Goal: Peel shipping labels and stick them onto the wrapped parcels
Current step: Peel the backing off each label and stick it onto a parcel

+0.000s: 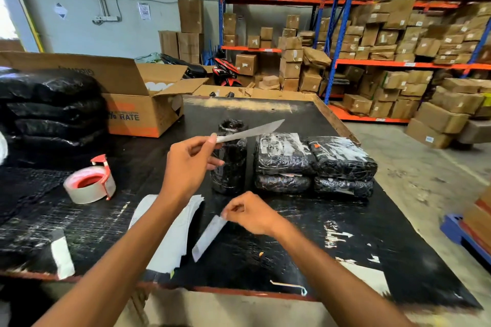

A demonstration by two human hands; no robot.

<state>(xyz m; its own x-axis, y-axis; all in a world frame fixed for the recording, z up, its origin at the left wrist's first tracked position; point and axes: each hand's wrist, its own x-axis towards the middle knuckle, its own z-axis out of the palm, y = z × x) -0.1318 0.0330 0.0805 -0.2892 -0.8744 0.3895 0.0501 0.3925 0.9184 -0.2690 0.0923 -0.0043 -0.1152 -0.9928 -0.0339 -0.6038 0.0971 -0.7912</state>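
We are in a warehouse packing area, blue-and-orange racking (398, 64) stacked with cardboard cartons (382, 37), bare concrete floor (414, 167), a black packing table (292, 247), a tape dispenser (90, 183) near us.

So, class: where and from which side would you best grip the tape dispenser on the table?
Grip the tape dispenser by its red handle, the raised piece on the roll's far right side. Come from above: the roll lies nearly flat on the table with that handle sticking up, nothing covering it.

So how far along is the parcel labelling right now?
The two top flat parcels carry labels. The left hand holds a peeled label; the right hand pinches a backing strip. The upright parcel shows no label, and a label stack remains.
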